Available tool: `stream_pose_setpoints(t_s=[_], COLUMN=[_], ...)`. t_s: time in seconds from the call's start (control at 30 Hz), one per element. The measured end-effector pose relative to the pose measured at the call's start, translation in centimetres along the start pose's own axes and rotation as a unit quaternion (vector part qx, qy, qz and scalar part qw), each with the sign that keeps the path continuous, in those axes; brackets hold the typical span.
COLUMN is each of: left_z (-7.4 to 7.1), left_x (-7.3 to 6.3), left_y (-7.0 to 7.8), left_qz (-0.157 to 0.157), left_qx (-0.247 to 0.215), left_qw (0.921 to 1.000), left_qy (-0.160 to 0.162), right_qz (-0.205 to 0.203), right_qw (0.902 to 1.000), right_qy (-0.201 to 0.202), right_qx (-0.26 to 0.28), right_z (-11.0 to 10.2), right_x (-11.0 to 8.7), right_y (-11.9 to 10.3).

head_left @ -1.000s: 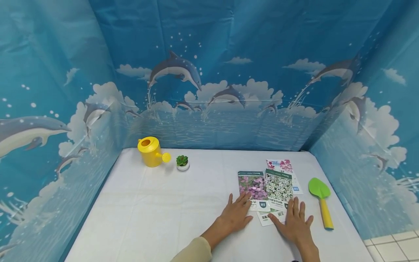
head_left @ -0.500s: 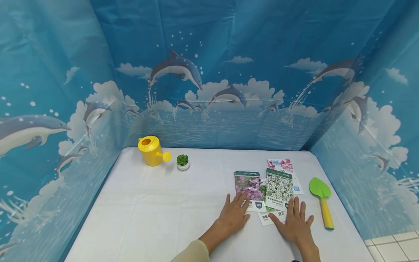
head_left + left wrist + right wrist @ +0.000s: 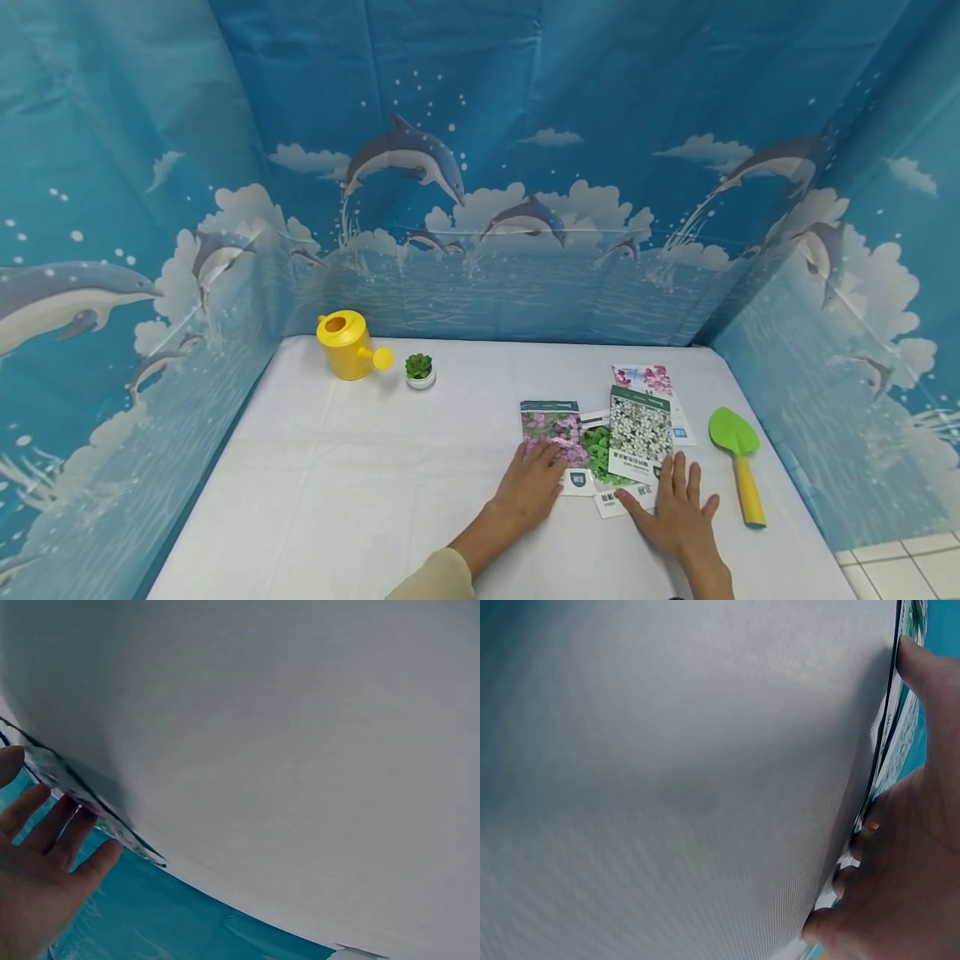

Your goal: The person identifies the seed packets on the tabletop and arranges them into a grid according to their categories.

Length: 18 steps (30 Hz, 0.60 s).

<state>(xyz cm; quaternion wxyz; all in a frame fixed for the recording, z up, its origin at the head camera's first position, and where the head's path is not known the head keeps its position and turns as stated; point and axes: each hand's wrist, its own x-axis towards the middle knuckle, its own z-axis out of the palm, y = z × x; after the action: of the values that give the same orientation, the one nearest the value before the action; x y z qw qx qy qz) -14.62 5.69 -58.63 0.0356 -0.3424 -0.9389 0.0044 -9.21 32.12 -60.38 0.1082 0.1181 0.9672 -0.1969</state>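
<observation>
In the head view my left hand (image 3: 529, 483) lies with its fingers spread over the lower part of a seed packet with pink-purple flowers (image 3: 553, 425). My right hand (image 3: 681, 517) is spread flat, its fingertips at the bottom edge of a white-flower seed packet (image 3: 640, 429) and its thumb on a green-leaf seed packet (image 3: 598, 454). That leafy packet is partly covered by the white-flower one. Behind them lies a packet with pink blossoms (image 3: 652, 382), also partly covered. In the left wrist view, the left fingers (image 3: 71, 829) overlap the purple packet's edge.
A toy trowel (image 3: 738, 462) with a green blade and yellow handle lies right of the packets. Toward the back left stand a yellow watering can (image 3: 347, 354) and a small potted succulent (image 3: 418, 368). Dolphin-printed curtains (image 3: 480, 292) border the white table (image 3: 337, 492).
My left hand has slid the purple-flower packet to the left and slightly nearer, uncovering more of the green-leaf packet. My right hand has stayed in place.
</observation>
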Motion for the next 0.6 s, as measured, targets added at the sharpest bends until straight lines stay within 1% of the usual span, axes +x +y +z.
stream_pose_setpoints(t_s=[0.1, 0.17, 0.3, 0.37, 0.43, 0.53, 0.6], left_z=[0.2, 0.4, 0.7, 0.6, 0.6, 0.7, 0.7], left_x=[-0.1, -0.2, -0.4, -0.5, -0.7, -1.1, -1.3], left_y=[-0.3, -0.6, -1.2, -1.5, -1.8, -2.3, -2.6], left_qz=[-0.002, -0.003, -0.001, -0.001, -0.003, -0.01, -0.016], left_qx=[0.0, -0.011, -0.047, -0.066, -0.088, -0.126, -0.141], left_qw=[0.9996, 0.9992, 0.9979, 0.9971, 0.9958, 0.992, 0.9898], left_qy=[0.026, 0.04, 0.045, 0.038, 0.025, 0.004, -0.003], right_qz=[0.003, 0.005, 0.006, 0.006, 0.004, 0.003, 0.001], right_qw=[1.0, 0.9999, 0.9999, 0.9999, 0.9999, 1.0, 1.0], right_qy=[-0.006, -0.01, -0.014, -0.013, -0.01, -0.008, -0.005], right_qx=[-0.001, -0.002, -0.005, -0.005, -0.004, -0.004, -0.001], right_z=[-0.1, -0.2, -0.2, -0.2, -0.3, -0.3, -0.3], right_x=[0.0, 0.0, 0.0, 0.0, 0.0, 0.0, -0.1], right_y=[-0.1, -0.1, 0.0, 0.0, 0.0, -0.1, -0.1])
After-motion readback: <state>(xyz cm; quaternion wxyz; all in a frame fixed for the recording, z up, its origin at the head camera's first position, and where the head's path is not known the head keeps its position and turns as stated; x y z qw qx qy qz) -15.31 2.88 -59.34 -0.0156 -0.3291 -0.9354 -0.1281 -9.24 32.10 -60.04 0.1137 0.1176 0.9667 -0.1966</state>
